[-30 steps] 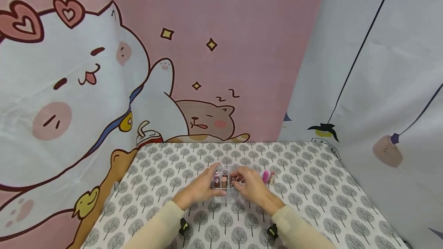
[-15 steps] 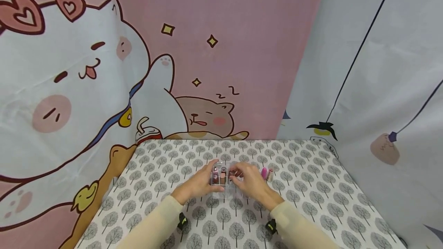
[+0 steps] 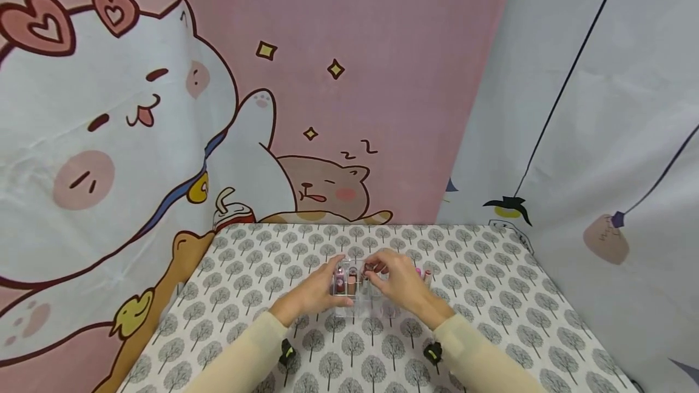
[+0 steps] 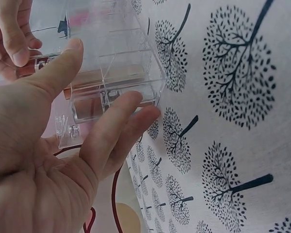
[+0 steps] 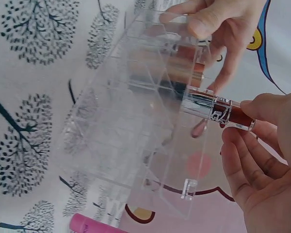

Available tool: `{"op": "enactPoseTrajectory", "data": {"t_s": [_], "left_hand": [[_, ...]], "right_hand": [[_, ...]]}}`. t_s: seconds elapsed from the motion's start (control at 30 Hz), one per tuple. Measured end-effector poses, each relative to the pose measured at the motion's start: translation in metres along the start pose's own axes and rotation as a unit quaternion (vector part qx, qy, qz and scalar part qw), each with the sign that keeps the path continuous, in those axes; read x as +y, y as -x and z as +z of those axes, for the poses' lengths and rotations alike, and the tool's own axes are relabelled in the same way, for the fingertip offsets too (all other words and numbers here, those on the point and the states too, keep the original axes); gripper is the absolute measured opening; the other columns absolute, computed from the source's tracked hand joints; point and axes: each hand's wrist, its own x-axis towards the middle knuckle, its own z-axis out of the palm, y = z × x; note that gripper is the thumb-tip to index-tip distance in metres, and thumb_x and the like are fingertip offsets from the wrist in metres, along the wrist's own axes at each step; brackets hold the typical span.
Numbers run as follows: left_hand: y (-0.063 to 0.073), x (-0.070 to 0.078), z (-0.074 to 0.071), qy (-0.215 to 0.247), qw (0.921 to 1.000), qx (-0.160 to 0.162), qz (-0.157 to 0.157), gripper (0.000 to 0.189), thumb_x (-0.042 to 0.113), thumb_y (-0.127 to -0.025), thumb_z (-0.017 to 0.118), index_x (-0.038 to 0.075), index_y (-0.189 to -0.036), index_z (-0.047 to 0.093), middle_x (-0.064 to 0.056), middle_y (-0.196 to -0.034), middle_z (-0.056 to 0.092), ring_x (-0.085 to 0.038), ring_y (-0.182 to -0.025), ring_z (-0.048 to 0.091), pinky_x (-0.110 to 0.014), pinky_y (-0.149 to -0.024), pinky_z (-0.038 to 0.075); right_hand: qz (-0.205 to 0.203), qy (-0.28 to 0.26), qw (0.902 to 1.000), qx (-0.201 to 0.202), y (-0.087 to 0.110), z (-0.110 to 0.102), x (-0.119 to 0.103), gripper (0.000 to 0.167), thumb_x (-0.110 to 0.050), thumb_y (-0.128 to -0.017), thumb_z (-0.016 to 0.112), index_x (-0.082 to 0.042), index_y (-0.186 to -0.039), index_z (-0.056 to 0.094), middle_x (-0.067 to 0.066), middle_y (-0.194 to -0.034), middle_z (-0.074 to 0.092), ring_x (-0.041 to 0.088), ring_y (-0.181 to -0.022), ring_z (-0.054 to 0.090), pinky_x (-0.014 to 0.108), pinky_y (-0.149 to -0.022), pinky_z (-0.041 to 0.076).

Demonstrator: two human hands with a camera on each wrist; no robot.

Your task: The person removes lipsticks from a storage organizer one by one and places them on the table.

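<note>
My right hand (image 3: 403, 287) pinches a lipstick (image 5: 222, 111) with a dark red end and a silver lower part between thumb and fingers. The silver part reaches into the open top of a clear plastic organizer (image 3: 363, 306), as the right wrist view shows. Several cosmetic tubes (image 3: 351, 285) stand in its left compartments, in brown, tan and dark red. My left hand (image 3: 312, 294) grips the organizer's left side, thumb at the near side and fingers round the far side. In the left wrist view, its fingers (image 4: 111, 126) press along the clear wall.
Right of the organizer, a bright pink tube (image 5: 94, 224) and a pink-topped lipstick (image 3: 428, 276) are on the table, partly hidden behind my right hand in the head view. A tree-print cloth (image 3: 480, 320) covers the table. A cartoon curtain (image 3: 409, 108) hangs behind it.
My right hand has risen slightly with the lipstick and now covers more of the pink tube behind it. The left hand keeps its hold on the organizer.
</note>
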Motion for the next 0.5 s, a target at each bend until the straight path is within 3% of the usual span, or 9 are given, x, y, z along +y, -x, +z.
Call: {"op": "enactPoseTrajectory", "data": {"t_s": [0.2, 0.5], "left_hand": [[0.001, 0.001, -0.002, -0.002, 1.0000, 0.003, -0.001, 0.118, 0.044, -0.100, 0.095, 0.015, -0.186, 0.019, -0.033, -0.184, 0.039, -0.054, -0.165, 0.051, -0.072, -0.135, 0.046], [0.001, 0.001, 0.000, 0.007, 1.0000, -0.001, -0.002, 0.117, 0.044, -0.100, 0.094, 0.016, -0.186, 0.020, -0.032, -0.184, 0.040, -0.054, -0.165, 0.050, -0.072, -0.136, 0.045]], "right_hand": [[-0.025, 0.001, 0.9996, 0.012, -0.004, -0.005, -0.004, 0.025, -0.005, -0.099, 0.092, 0.000, -0.122, 0.082, 0.012, -0.110, 0.086, 0.026, -0.090, 0.084, 0.043, -0.082, 0.075], [-0.025, 0.024, 0.9992, 0.022, 0.000, -0.017, -0.005, 0.025, -0.005, -0.098, 0.093, -0.005, -0.121, 0.083, 0.008, -0.108, 0.086, 0.024, -0.090, 0.083, 0.042, -0.081, 0.074]]}}
